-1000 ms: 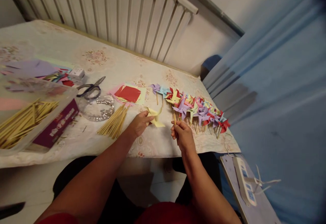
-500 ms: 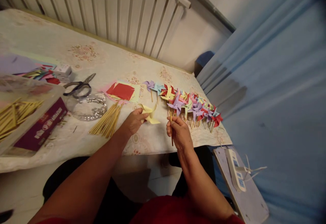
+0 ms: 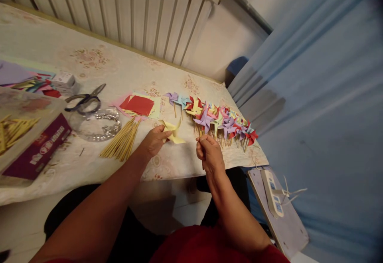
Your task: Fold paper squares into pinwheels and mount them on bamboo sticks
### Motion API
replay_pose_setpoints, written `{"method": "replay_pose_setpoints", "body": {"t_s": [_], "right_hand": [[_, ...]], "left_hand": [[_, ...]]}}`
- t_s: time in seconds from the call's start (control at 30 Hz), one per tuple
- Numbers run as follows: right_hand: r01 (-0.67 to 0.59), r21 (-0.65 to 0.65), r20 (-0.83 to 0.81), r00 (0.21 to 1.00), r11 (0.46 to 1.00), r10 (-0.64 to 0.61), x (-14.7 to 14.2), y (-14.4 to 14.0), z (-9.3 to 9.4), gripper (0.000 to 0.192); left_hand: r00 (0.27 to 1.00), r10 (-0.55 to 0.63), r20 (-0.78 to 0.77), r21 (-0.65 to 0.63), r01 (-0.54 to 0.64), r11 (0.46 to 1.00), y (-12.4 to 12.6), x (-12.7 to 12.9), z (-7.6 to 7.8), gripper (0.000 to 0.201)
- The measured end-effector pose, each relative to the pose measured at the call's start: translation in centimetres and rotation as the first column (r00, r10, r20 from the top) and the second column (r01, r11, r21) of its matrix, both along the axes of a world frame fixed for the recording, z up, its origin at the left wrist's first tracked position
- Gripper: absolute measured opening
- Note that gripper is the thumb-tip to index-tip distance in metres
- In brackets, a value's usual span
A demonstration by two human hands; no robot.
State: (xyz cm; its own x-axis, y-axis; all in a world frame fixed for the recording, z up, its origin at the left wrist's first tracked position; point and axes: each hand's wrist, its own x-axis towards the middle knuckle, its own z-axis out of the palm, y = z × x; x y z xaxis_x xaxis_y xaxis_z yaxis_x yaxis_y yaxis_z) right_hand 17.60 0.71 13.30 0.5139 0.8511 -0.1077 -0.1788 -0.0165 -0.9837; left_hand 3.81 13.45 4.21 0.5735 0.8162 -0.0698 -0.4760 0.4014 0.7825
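Observation:
My left hand (image 3: pixel 153 140) pinches a folded yellow paper pinwheel (image 3: pixel 172 130) just above the table near its front edge. My right hand (image 3: pixel 210 153) is closed around a thin wooden stick (image 3: pixel 200 135), held upright a little to the right of the yellow pinwheel. Just beyond my right hand lies a row of finished pinwheels (image 3: pixel 218 121) in purple, red, yellow and blue, on sticks. A loose bundle of wooden sticks (image 3: pixel 121 140) lies left of my left hand.
A stack of red and yellow paper squares (image 3: pixel 140 105), scissors (image 3: pixel 84 100) and a round clear container (image 3: pixel 98 125) sit further left. A clear box of sticks (image 3: pixel 18 133) stands at the left edge. A power strip (image 3: pixel 272 193) rests on a board below the table's right corner.
The view has shifted, so everything sits further left in frame. Both hands keep their hold; the right hand has turned the stick more upright, closer to the yellow pinwheel.

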Motion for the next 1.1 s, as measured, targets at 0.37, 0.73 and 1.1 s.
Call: {"method": "replay_pose_setpoints", "body": {"t_s": [0.37, 0.73, 1.1], "right_hand": [[0.030, -0.018, -0.012, 0.999, 0.999, -0.031, 0.13, -0.19, -0.13, 0.021], [0.017, -0.008, -0.032, 0.999, 1.000, -0.017, 0.44, -0.17, -0.45, 0.020], [0.014, -0.019, -0.024, 1.000, 1.000, -0.014, 0.47, -0.10, -0.51, 0.020]], "left_hand": [[1.000, 0.012, 0.002, -0.008, -0.012, 1.000, -0.16, -0.01, 0.32, 0.029], [1.000, 0.007, 0.004, -0.006, -0.007, 1.000, -0.06, -0.08, 0.13, 0.031], [1.000, 0.014, 0.005, -0.013, -0.014, 1.000, -0.16, -0.06, 0.55, 0.029]]}}
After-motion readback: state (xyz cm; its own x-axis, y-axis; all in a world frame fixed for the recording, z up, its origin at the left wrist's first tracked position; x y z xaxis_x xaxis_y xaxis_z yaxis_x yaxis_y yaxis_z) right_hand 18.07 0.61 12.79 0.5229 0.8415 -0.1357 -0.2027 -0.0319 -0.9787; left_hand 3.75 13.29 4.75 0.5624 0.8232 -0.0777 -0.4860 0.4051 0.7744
